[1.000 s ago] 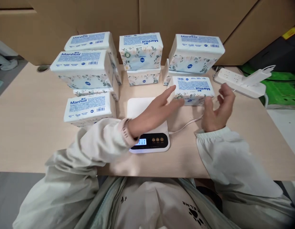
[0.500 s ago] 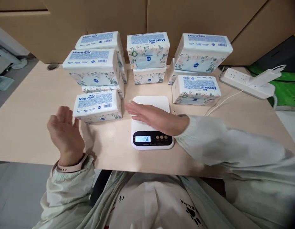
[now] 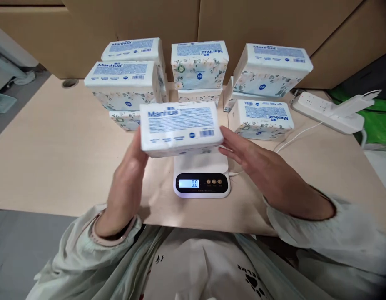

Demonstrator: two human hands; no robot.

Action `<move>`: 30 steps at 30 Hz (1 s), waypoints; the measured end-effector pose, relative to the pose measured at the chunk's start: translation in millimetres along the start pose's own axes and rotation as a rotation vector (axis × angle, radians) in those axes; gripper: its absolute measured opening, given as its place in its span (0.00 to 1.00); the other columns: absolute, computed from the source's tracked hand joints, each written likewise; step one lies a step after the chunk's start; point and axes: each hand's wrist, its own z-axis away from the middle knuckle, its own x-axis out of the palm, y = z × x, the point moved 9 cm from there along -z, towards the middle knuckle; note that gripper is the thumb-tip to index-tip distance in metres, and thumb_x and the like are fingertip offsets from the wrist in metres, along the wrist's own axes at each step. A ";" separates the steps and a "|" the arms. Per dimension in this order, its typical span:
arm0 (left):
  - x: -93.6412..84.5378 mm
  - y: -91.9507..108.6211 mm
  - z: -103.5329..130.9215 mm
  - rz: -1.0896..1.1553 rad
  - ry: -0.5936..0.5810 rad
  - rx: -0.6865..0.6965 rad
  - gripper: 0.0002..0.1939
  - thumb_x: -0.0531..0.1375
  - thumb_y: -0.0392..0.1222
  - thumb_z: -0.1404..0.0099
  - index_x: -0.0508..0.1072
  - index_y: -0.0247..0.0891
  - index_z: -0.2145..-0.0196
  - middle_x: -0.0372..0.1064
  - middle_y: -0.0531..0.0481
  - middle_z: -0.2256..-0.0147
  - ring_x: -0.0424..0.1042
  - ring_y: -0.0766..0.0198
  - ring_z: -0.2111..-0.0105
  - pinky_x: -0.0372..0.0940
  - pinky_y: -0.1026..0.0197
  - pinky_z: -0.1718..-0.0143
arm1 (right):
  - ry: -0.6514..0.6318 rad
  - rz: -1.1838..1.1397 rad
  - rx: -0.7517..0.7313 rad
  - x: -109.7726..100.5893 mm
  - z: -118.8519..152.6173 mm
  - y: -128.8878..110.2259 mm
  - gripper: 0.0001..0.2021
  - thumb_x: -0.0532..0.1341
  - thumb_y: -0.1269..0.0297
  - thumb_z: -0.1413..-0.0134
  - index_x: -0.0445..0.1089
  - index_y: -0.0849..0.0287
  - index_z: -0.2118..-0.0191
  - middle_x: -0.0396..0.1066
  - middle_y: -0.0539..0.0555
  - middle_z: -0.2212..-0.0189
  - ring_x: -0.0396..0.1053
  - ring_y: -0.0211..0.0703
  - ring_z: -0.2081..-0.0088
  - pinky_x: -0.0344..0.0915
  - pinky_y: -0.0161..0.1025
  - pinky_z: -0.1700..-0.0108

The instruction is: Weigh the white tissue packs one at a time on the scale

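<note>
Between my two palms I hold a pack of tissues (image 3: pixel 182 127), white with blue "Manhua" print, raised above a white kitchen scale (image 3: pixel 202 166). My left hand (image 3: pixel 128 183) presses its left end and my right hand (image 3: pixel 252 162) its right end. The pack hides most of the weighing plate. On the scale's lit display (image 3: pixel 189 183) the reading is 0.0. More tissue packs stand behind: a left group (image 3: pixel 122 85), a middle stack (image 3: pixel 199 66) and a right stack (image 3: pixel 270 73), with a single pack (image 3: pixel 260 118) in front of the right stack.
A white power strip (image 3: pixel 328 112) lies at the table's right, with a cable running toward the scale. Brown cardboard boxes (image 3: pixel 149 21) form a wall behind the packs. A round cable hole (image 3: pixel 69 83) is at the table's back left.
The front left pack has been gripped by both hands, lifted off the table and carried right to above the scale. The display went from 15.0 to 0.0.
</note>
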 end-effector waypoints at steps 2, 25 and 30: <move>18.0 -11.8 -7.5 -0.013 -0.094 -0.026 0.32 0.56 0.64 0.21 0.68 0.56 0.25 0.54 0.60 0.21 0.43 0.45 0.17 0.43 0.39 0.15 | 0.118 0.035 0.037 -16.9 13.5 12.4 0.27 0.61 0.42 0.26 0.63 0.28 0.25 0.64 0.36 0.24 0.63 0.61 0.22 0.57 0.74 0.20; -13.1 -73.2 -11.3 0.022 0.075 -0.049 0.27 0.52 0.65 0.20 0.74 0.61 0.31 0.65 0.58 0.26 0.55 0.47 0.20 0.56 0.38 0.20 | 0.377 0.124 -0.201 -27.4 31.9 59.3 0.27 0.56 0.56 0.21 0.61 0.34 0.23 0.64 0.42 0.23 0.61 0.55 0.21 0.61 0.64 0.19; -14.2 -72.4 -10.4 0.007 0.087 -0.069 0.29 0.53 0.67 0.21 0.75 0.58 0.31 0.65 0.55 0.26 0.54 0.46 0.20 0.56 0.38 0.20 | 0.375 0.144 -0.177 -27.2 32.8 63.9 0.27 0.57 0.54 0.22 0.61 0.36 0.23 0.63 0.44 0.23 0.61 0.57 0.21 0.62 0.66 0.20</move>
